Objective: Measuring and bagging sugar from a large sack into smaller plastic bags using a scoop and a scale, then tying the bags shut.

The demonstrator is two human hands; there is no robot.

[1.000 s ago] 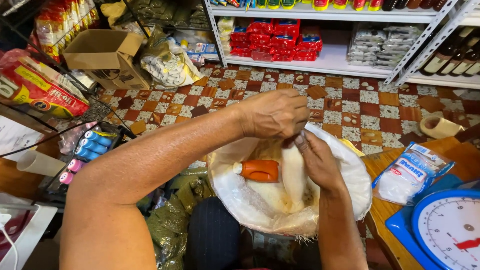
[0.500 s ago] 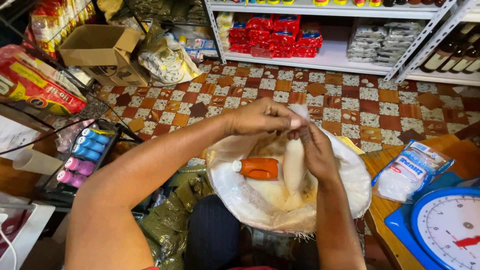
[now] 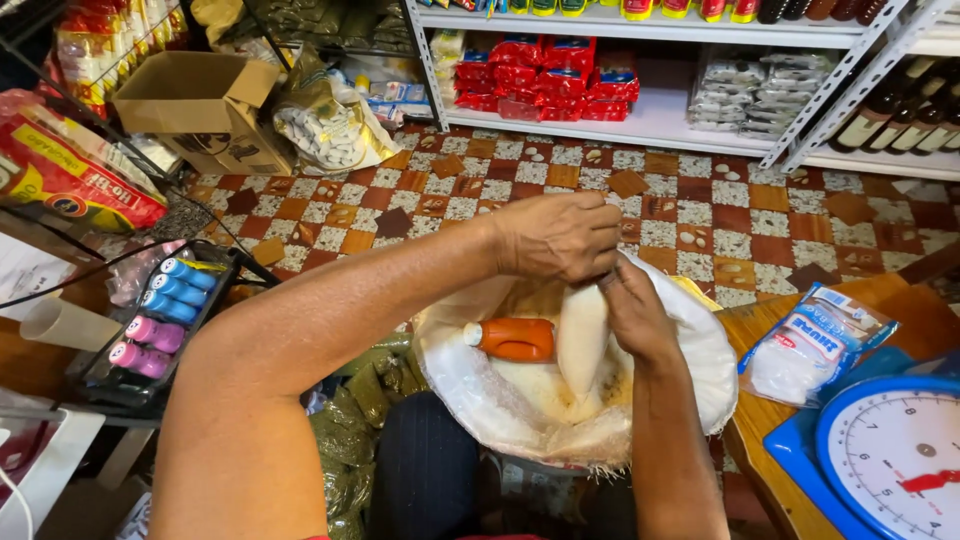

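Note:
My left hand (image 3: 560,236) is closed around the top of a small clear bag filled with pale grain (image 3: 582,335), which hangs over an open white sack (image 3: 700,350). My right hand (image 3: 632,315) presses against the right side of that small bag. The sack holds pale grain, and an orange scoop with a white cap (image 3: 510,339) lies on the grain just left of the bag. Both forearms reach in from the bottom of the view.
A blue weighing scale (image 3: 890,455) and a sealed white packet (image 3: 815,345) sit on a wooden counter at right. A rack of pink and blue tubes (image 3: 160,315) stands left. A cardboard box (image 3: 200,105), bagged goods and stocked shelves (image 3: 650,110) line the tiled floor.
My left hand has slid slightly up and right on the small bag's top, and my right hand stays against its side. The view has shifted a little.

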